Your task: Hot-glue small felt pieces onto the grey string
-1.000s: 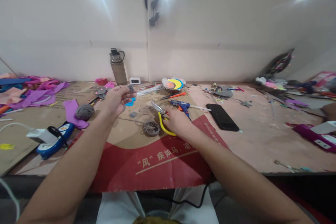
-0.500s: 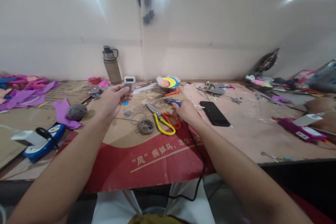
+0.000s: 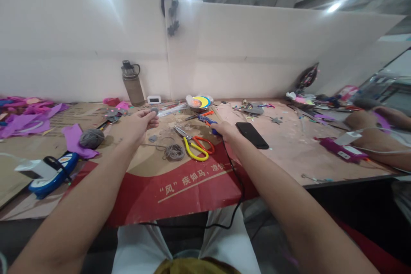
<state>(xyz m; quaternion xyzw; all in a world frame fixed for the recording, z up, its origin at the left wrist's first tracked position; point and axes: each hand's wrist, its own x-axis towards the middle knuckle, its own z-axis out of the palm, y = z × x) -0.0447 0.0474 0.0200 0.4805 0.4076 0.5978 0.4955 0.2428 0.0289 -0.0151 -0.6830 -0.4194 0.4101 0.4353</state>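
Note:
My left hand (image 3: 138, 123) is raised over the cardboard-covered table (image 3: 192, 184) and pinches a small grey felt piece (image 3: 154, 111) between thumb and fingers. My right hand (image 3: 225, 130) is closed round the handle of a blue hot glue gun (image 3: 205, 119), whose nozzle points left and whose black cord (image 3: 236, 188) runs back off the table edge. Yellow and red handled scissors (image 3: 194, 146) lie on the cardboard between my hands. A small coil of grey yarn (image 3: 173, 152) lies just left of them.
A grey yarn ball (image 3: 91, 138) and purple felt scraps (image 3: 75, 139) lie at left, near a blue device (image 3: 53, 172). A water bottle (image 3: 131, 83) stands by the white partition. A black phone (image 3: 251, 134) lies right of my hand. Another person's arms (image 3: 375, 130) rest at far right.
My right hand left the scissors on the cardboard, moved to the glue gun and took hold of it. The left hand keeps the grey piece raised. The view turned to the right.

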